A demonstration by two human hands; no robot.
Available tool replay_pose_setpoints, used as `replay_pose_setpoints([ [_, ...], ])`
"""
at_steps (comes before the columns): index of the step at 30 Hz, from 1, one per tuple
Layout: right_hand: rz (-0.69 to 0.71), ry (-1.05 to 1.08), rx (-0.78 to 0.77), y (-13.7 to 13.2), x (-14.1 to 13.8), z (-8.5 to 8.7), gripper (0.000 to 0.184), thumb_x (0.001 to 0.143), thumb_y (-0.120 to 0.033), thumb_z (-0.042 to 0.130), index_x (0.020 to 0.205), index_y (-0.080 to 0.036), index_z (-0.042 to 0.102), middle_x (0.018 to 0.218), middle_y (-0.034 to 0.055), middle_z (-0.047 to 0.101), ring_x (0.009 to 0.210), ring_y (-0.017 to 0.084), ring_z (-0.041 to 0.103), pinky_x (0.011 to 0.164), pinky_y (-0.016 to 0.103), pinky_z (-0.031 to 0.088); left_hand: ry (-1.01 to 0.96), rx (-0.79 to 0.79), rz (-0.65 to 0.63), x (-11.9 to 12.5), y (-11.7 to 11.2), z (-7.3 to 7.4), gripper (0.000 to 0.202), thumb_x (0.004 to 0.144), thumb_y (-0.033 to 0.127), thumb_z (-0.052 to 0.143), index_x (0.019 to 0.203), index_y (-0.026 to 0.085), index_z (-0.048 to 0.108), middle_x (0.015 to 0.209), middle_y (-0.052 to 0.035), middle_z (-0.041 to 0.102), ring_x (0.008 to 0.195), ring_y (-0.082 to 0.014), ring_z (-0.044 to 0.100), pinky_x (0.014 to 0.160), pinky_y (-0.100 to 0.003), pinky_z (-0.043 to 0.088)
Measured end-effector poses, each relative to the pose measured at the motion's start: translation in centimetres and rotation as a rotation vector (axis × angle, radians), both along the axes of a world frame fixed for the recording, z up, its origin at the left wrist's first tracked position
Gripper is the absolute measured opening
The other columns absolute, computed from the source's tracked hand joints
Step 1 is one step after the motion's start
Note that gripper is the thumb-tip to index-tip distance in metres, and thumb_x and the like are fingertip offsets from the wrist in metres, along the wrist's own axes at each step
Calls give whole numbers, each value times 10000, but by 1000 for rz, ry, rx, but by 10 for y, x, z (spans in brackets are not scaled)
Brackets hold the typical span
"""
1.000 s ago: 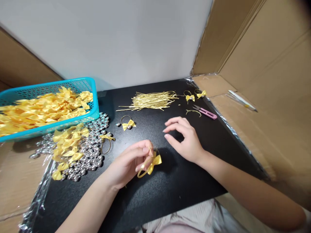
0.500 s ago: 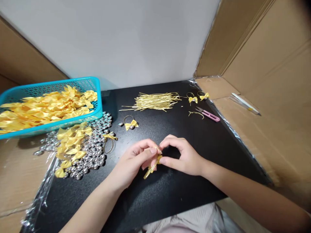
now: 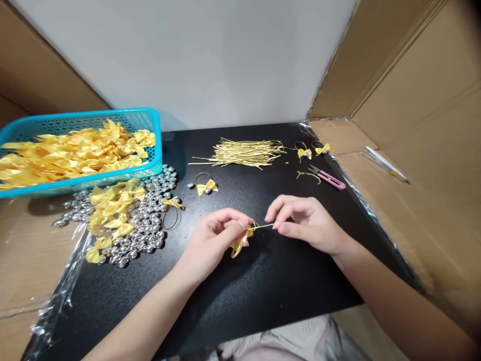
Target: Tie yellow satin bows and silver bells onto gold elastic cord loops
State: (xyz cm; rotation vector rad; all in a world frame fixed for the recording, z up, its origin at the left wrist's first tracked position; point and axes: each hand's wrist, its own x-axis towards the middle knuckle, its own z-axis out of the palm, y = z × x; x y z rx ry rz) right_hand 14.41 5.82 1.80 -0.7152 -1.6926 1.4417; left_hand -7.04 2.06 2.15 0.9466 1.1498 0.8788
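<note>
Moved farther from the left hand point(image 3: 220, 235) than half a second ago, the right hand point(image 3: 308, 223) pinches a taut gold cord point(image 3: 266, 226); the left, nearly closed, holds the yellow bow point(image 3: 247, 234), seemingly part-made, above the black table point(image 3: 270, 296). Beyond, four bow-and-bead loops point(image 3: 207, 187) look finished; loose bows point(image 3: 75, 155) and bundled cords point(image 3: 248, 152) remain unjoined.

Satiny bow point(image 3: 237, 247), metallic-looking cord point(image 3: 264, 226), glossy plastic basket point(image 3: 158, 159)

Gold cord point(image 3: 265, 226) taut between fingers point(image 3: 290, 229)
</note>
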Motion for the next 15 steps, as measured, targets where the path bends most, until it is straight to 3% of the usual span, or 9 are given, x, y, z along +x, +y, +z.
replay_pose_setpoints([
  [3,85,89,-193,1,1,1,166,794,-337,762,724,-190,731,838,38,722,749,138,652,741,291,522,-20,13,-55,2,-1,3,230,765,375,752,787,153,697,554,-12,657,483,-93,513,489,-197,377],
  [7,79,148,-432,-1,-3,-2,201,768,-356,784,730,-171,714,780,31,732,623,103,621,624,238,510,-53,13,-146,4,-3,6,257,785,349,737,957,163,689,570,-19,687,451,-92,507,445,-186,367],
  [10,57,145,-503,-2,-6,-3,218,760,-352,790,722,-161,692,738,27,730,586,97,619,599,231,511,-51,0,-209,6,-5,6,324,845,375,667,1091,164,670,594,-40,712,407,-84,478,411,-178,356],
  [15,47,128,-519,-2,-6,-2,237,742,-363,798,716,-160,677,603,-6,676,544,99,600,580,232,503,-6,9,-269,7,-8,5,353,879,380,614,1145,154,665,609,-56,721,385,-80,467,391,-173,382],
])
